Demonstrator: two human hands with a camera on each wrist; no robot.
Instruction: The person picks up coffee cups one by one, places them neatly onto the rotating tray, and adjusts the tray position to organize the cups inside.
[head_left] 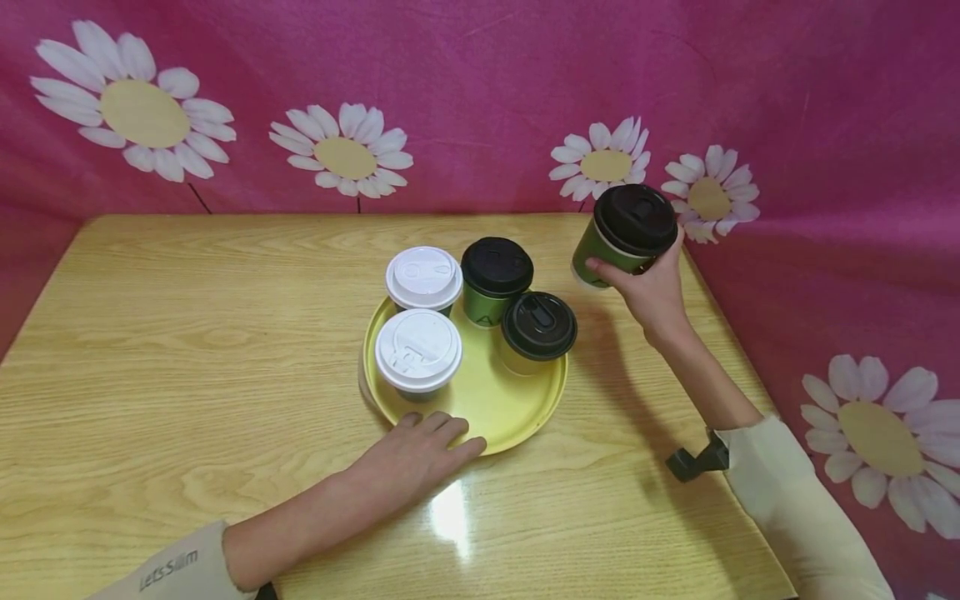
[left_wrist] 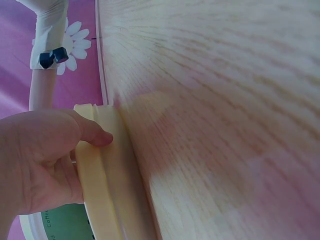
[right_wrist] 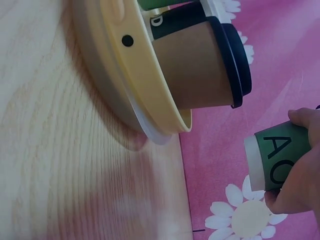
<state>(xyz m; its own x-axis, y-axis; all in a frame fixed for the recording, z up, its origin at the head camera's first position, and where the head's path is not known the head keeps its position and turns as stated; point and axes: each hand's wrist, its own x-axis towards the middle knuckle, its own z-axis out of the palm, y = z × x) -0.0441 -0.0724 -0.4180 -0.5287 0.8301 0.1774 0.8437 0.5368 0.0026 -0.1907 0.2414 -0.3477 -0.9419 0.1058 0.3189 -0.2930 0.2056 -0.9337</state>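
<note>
My right hand (head_left: 658, 293) holds a green paper coffee cup (head_left: 635, 220) with a black lid above the table, to the right of the tray, tilted slightly. In the right wrist view the letters on the green cup (right_wrist: 280, 155) show between thumb and fingers. At the front rim of a round yellow tray (head_left: 498, 408), my left hand (head_left: 420, 458) grips the edge. The left wrist view shows the thumb on the outside of the tray (left_wrist: 102, 185) and the fingers over its inner side. On the tray stand two white-lidded cups (head_left: 418, 354), a black-lidded green cup (head_left: 497, 271) and a black-lidded brown cup (head_left: 538, 327).
The tray stands on a wood-grain table (head_left: 225, 333). A pink cloth (head_left: 465, 83) with large white daisies hangs behind the table and along its right side. The table's right edge runs beneath the right forearm.
</note>
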